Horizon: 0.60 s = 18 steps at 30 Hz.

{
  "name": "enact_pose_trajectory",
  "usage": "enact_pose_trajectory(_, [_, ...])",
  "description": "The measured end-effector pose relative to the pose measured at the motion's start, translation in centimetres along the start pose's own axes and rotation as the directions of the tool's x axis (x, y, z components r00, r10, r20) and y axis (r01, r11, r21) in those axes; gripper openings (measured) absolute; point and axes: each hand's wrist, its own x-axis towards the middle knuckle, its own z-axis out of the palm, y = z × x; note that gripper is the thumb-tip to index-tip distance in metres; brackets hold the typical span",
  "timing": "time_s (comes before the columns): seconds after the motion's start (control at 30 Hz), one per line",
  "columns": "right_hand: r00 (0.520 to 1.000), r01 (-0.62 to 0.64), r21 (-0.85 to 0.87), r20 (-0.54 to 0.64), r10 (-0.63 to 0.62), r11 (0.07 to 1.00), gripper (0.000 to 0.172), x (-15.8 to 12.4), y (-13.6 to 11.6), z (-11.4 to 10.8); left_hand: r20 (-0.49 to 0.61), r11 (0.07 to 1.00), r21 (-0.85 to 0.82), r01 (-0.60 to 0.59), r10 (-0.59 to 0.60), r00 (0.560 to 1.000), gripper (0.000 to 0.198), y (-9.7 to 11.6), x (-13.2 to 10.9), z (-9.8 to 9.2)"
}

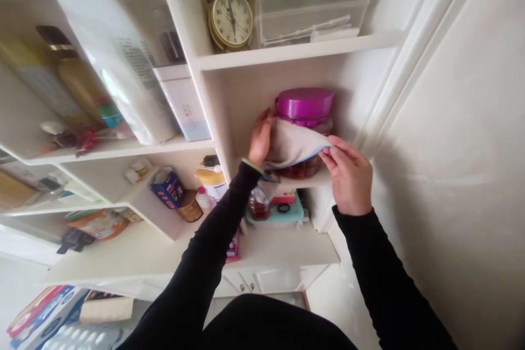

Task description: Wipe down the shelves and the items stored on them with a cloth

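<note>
A pale grey cloth [293, 142] with a blue edge is stretched between my two hands, across the front of a jar with a purple lid [305, 103]. The jar stands on the middle shelf and the cloth hides much of its body; dark reddish contents show below. My right hand [350, 175] pinches the cloth's right corner between thumb and fingers. At the cloth's left side, my left hand [260, 139] is closed on it, with its fingertips up beside the lid and partly hidden. A loose end of cloth hangs below my left wrist.
A brass alarm clock [232, 17] and a clear plastic box [314, 13] sit on the shelf above. Below are a teal-lidded container [279, 213] and a small dark red jar [259, 209]. Shelf partitions rise at left; a white wall [455, 164] stands close at right.
</note>
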Motion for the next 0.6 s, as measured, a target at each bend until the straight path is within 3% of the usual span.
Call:
enact_pose_trajectory(0.1, [0.997,0.051,0.001,-0.053,-0.051,0.999,0.031,-0.5,0.0,-1.2,0.059,0.971,0.130,-0.199,0.193,0.979,0.058,-0.3,-1.7,-0.2])
enact_pose_trajectory(0.2, [0.988,0.105,0.005,-0.117,-0.103,0.994,0.031,-0.6,0.0,-2.4,0.083,0.918,0.235,-0.319,0.308,0.948,0.058,-0.2,-4.1,-0.2])
enact_pose_trajectory(0.3, [0.959,0.178,0.014,-0.225,-0.170,0.984,0.028,-0.9,0.1,-2.9,0.132,0.857,0.334,-0.393,0.370,0.919,0.049,0.6,-6.7,-0.4])
enact_pose_trajectory(0.4, [0.915,0.261,-0.012,-0.314,-0.252,0.965,0.024,-2.2,0.3,-2.1,0.153,0.839,0.372,-0.397,0.367,0.918,0.032,1.7,-8.9,-0.9])
enact_pose_trajectory(0.47, [0.917,0.310,-0.086,-0.237,-0.322,0.947,0.022,-3.3,0.4,-0.9,0.139,0.877,0.327,-0.351,0.323,0.936,0.018,2.4,-9.7,-1.2])
enact_pose_trajectory(0.53, [0.913,0.397,-0.170,-0.020,-0.407,0.902,0.024,-4.2,0.5,0.3,0.080,0.948,0.219,-0.232,0.220,0.972,0.010,3.0,-9.9,-1.6])
enact_pose_trajectory(0.6, [0.848,0.520,-0.219,0.251,-0.468,0.826,0.033,-4.3,0.3,1.5,0.033,0.999,-0.006,-0.036,0.037,0.999,0.004,3.5,-9.8,-2.0])
